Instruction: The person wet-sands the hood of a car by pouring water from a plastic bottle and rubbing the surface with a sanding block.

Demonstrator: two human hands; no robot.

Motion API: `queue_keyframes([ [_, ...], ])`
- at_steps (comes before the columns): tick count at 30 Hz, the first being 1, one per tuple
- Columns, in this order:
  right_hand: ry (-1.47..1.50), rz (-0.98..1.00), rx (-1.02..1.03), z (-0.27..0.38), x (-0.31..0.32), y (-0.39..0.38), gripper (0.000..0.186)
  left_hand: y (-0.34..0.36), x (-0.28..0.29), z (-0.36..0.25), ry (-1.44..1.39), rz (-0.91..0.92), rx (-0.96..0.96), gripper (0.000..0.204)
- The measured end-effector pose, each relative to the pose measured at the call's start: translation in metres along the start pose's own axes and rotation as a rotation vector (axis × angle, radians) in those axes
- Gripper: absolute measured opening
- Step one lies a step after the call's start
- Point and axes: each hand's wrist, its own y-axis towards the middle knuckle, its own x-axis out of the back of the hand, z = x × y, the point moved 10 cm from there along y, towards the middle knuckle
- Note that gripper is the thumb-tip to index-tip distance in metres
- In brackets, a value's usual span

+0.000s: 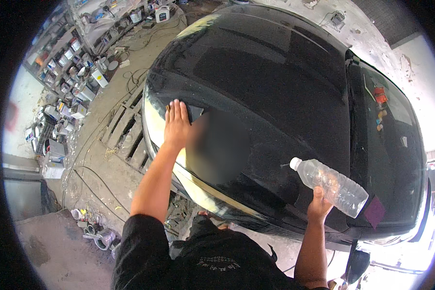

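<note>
My left hand (177,126) lies with its fingers flat and close together on the front of a black car hood (270,72). Under them it presses a dark piece of sandpaper (195,113), whose edge shows beside the fingers. Pale yellowish patches (154,121) mark the car's front edge near this hand. My right hand (320,205) is closed around a clear plastic bottle (334,186) with a white cap (295,163). Tilted over the hood near the windshield, the bottle points its cap toward my left hand. A blurred patch hides the hood between my hands.
A purple square (374,211) lies by the windshield (391,159). Wooden slats (125,128) and dark cables (89,169) are on the floor left of the car. Many cans and containers (77,92) crowd the shelves and floor at far left. A side mirror (357,266) sticks out at lower right.
</note>
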Motion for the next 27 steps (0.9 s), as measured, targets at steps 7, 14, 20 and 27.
queue_keyframes([
  [7, -0.014, -0.054, -0.021, 0.0, 0.0, 0.002, 0.057, -0.071, 0.027, -0.169, -0.225, 0.184, -0.247, 0.086],
  [14, -0.033, -0.039, -0.011, 0.01, 0.0, 0.001, 0.055, 0.011, -0.009, 0.026, -0.097, 0.092, 0.022, 0.081],
  [20, -0.033, -0.094, -0.094, -0.001, 0.014, -0.005, 0.056, -0.056, 0.009, -0.142, -0.179, 0.248, -0.355, 0.088],
  [27, -0.065, -0.091, 0.0, 0.003, 0.016, 0.002, 0.048, -0.124, 0.02, -0.199, -0.411, 0.343, -0.713, 0.102],
])
